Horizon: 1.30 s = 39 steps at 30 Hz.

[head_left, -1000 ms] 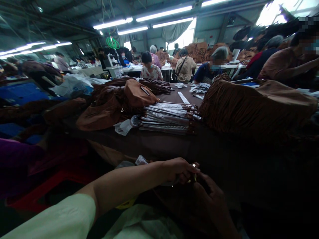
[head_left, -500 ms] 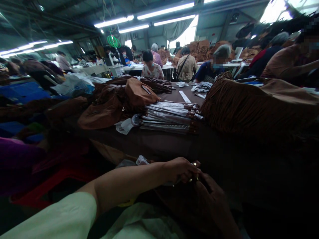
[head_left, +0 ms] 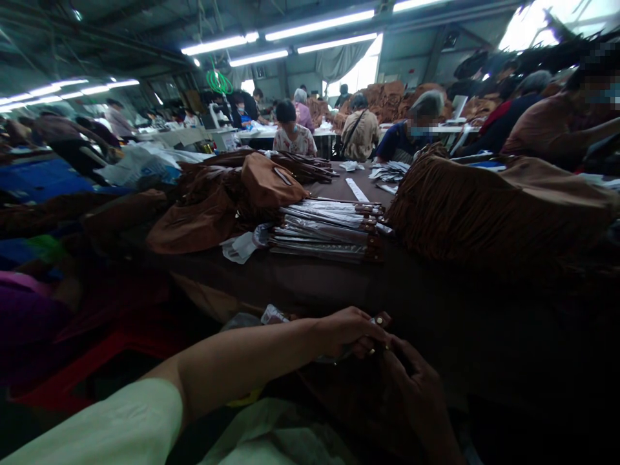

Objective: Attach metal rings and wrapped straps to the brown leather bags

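My left hand (head_left: 349, 331) is closed in a pinch on a small brown strap end with a metal fitting (head_left: 382, 320), held low in front of the dark table edge. My right hand (head_left: 415, 387) lies in deep shadow just below and right of it, fingers curled against the same piece and a dark brown item in my lap; I cannot make out that item. A clear plastic wrapper (head_left: 274, 315) shows behind my left forearm.
On the brown table (head_left: 310, 278) lie a stack of plastic-wrapped straps (head_left: 327, 229), brown bags (head_left: 217, 194) at left and a fringed brown bag (head_left: 494, 206) at right. Several seated people work at tables beyond. Blue crates (head_left: 43, 181) stand at left.
The metal fitting between my fingers has turned a little and the brown strap end now shows above my left fingers. Both hands stay in the same place.
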### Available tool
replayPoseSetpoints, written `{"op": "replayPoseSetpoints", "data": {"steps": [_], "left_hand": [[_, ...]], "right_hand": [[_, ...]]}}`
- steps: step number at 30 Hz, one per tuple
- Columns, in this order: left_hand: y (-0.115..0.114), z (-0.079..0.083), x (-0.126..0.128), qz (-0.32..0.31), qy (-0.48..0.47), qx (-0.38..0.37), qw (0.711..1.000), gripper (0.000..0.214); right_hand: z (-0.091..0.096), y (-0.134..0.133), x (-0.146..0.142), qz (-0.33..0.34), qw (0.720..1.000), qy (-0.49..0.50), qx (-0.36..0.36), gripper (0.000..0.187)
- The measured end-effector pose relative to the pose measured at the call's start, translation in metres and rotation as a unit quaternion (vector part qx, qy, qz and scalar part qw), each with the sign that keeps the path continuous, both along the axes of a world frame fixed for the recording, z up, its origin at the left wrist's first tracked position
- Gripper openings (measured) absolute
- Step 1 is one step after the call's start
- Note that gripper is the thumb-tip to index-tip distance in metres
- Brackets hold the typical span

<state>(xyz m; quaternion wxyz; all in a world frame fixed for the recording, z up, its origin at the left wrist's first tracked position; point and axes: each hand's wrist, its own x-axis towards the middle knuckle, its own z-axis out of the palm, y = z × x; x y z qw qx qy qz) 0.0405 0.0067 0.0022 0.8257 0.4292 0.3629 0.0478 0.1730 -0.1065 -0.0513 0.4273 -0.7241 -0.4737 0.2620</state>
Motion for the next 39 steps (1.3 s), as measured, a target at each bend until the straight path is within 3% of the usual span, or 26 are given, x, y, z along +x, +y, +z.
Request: {"op": "replayPoseSetpoints", "data": {"steps": [5,10,14,17,20,22,26,32,36,39], "left_hand": [[0.0,-0.003,-0.001,-0.014,-0.023,-0.025,0.999,0.033],[-0.005,-0.008,-0.002,0.025,-0.013,-0.008,1.0,0.032],[-0.004,-0.008,-0.002,0.04,-0.003,0.013,0.999,0.027],[0.002,-0.008,-0.001,-0.005,0.013,-0.027,1.0,0.029],[0.008,-0.008,0.0,-0.083,0.023,-0.082,0.993,0.034],[0.01,-0.007,0.0,-0.102,0.009,-0.101,0.99,0.038],[0.006,-0.008,-0.004,-0.076,-0.027,-0.103,0.991,0.042],[-0.001,-0.014,-0.011,0.0,-0.026,0.004,1.0,0.037],[-0.002,-0.014,-0.009,0.025,-0.002,0.001,1.0,0.033],[0.0,-0.015,-0.006,0.004,-0.006,-0.039,0.999,0.03]], "right_hand": [[0.01,0.0,-0.001,0.006,1.0,0.026,-0.011,0.038],[0.003,0.001,-0.002,-0.011,1.0,0.012,0.003,0.04],[-0.001,0.001,0.001,0.035,0.999,0.006,0.007,0.044],[0.002,-0.002,0.003,0.058,0.998,0.002,0.012,0.046],[0.004,-0.006,0.001,0.045,0.999,-0.011,0.019,0.043],[0.003,-0.009,0.001,0.037,0.999,-0.025,0.024,0.042],[-0.004,-0.011,0.002,0.012,0.997,-0.073,0.025,0.041],[-0.01,-0.008,-0.001,0.003,0.996,-0.085,0.025,0.042],[-0.005,-0.007,-0.002,0.061,0.996,-0.046,0.039,0.04],[-0.002,-0.009,-0.001,0.094,0.994,-0.046,0.04,0.037]]}}
